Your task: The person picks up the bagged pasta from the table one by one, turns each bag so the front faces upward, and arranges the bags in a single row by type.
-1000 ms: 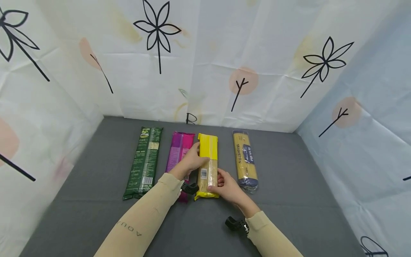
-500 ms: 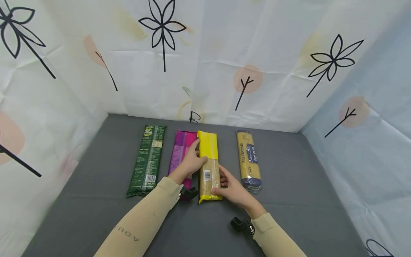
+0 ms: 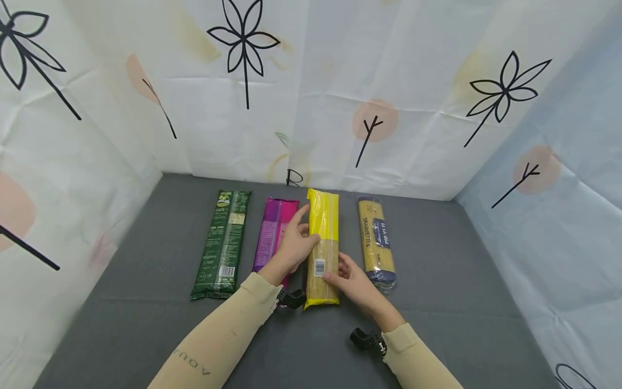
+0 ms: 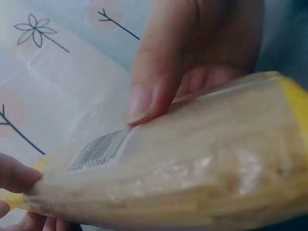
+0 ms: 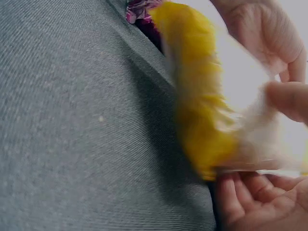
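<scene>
A yellow pasta packet (image 3: 323, 248) with a see-through lower half is held between both hands, lifted off the table. My left hand (image 3: 296, 246) grips its left side, thumb on the front; those fingers (image 4: 17, 173) show small at the far end in the left wrist view. My right hand (image 3: 357, 286) holds the lower right edge, its thumb (image 4: 154, 86) beside the barcode. In the right wrist view, curled fingers of the right hand (image 5: 260, 199) lie under the packet's edge, and its yellow near end (image 5: 197, 101) hangs above the cloth.
A magenta and purple packet (image 3: 269, 232) lies partly behind my left hand. Further left lies a green spaghetti packet (image 3: 221, 246). To the right rests a blue-labelled spaghetti packet (image 3: 376, 243). Grey cloth (image 3: 437, 281) covers the table; a patterned curtain (image 3: 320, 70) stands behind and at both sides.
The yellow packet, held by both hands throughout, has shifted right, away from the magenta packet, and stands straighter. Both hands moved with it. The other packets stayed in place.
</scene>
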A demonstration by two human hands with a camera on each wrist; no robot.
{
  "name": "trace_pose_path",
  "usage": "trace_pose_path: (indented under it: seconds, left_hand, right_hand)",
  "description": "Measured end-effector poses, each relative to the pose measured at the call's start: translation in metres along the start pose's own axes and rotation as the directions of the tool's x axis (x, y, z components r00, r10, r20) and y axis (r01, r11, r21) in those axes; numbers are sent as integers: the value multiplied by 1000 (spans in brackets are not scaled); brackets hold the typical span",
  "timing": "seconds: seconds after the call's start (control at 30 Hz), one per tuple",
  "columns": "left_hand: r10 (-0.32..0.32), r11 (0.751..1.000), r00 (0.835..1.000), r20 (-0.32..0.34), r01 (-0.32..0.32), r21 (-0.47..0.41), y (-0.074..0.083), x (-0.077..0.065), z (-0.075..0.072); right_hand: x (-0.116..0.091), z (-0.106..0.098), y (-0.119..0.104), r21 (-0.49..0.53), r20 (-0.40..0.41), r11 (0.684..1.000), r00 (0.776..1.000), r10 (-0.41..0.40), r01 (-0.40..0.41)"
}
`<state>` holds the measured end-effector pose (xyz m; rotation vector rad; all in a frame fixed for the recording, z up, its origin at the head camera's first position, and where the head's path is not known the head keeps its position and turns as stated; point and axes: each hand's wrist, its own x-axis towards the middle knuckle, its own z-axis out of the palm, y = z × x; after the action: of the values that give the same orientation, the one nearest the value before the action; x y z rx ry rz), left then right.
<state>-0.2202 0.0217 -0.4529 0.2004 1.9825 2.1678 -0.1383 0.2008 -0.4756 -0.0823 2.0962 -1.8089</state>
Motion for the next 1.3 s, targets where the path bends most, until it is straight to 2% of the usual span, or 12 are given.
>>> trace_pose_path:
  seconds: [0.1, 0.2, 0.37, 0.53, 0.63, 0.77, 0.97, 1.03, 1.13, 1.2, 1.23, 1.3]
  left_hand:
    - [20, 1000, 1000, -13, -20, -23, 4, -1, 2]
    - [15, 1000, 1000, 3, -15, -11, 1, 1, 3]
    - [10, 995, 999, 50, -15, 95, -3, 1, 3]
    - [20, 982, 999, 45, -28, 185, -2, -1, 4]
    - [52, 959, 999, 12, -54, 280, 0, -2, 3]
    - [92, 913, 995, -26, -74, 400, 3, -5, 4]
    - [124, 869, 992, -5, -106, 483, 13, -9, 8]
    - [128, 862, 992, 14, -118, 493, 16, -12, 9]
    - [126, 879, 991, 39, -130, 458, 20, -15, 10]
    - [120, 906, 992, 36, -124, 405, 24, -17, 9]
    - [116, 928, 993, 36, -121, 353, 25, -16, 8]
    - [90, 969, 996, 29, -94, 229, 29, -17, 6]
  right_hand:
    - [-1, 0, -1, 60, -3, 998, 1000, -7, 7]
    - [0, 0, 1, 127, -21, 992, 1000, -7, 10]
    - [1, -2, 4, 153, -65, 988, 998, -11, 20]
    - [-1, -4, 1, 133, -82, 990, 996, -33, 44]
    - [-2, -5, -3, 110, -91, 992, 995, -50, 60]
    - [-3, -5, -7, 42, -128, 995, 988, -83, 89]
    - [-9, -2, -25, -143, -194, 979, 965, -174, 147]
    - [-10, -2, -30, -246, -223, 955, 949, -223, 167]
    - [-12, -1, -36, -405, -258, 897, 920, -296, 176]
    - [-12, -2, -36, -518, -275, 840, 899, -342, 161]
    - [-12, -2, -37, -572, -275, 805, 889, -365, 154]
    - [-13, 0, -40, -686, -268, 714, 863, -428, 141]
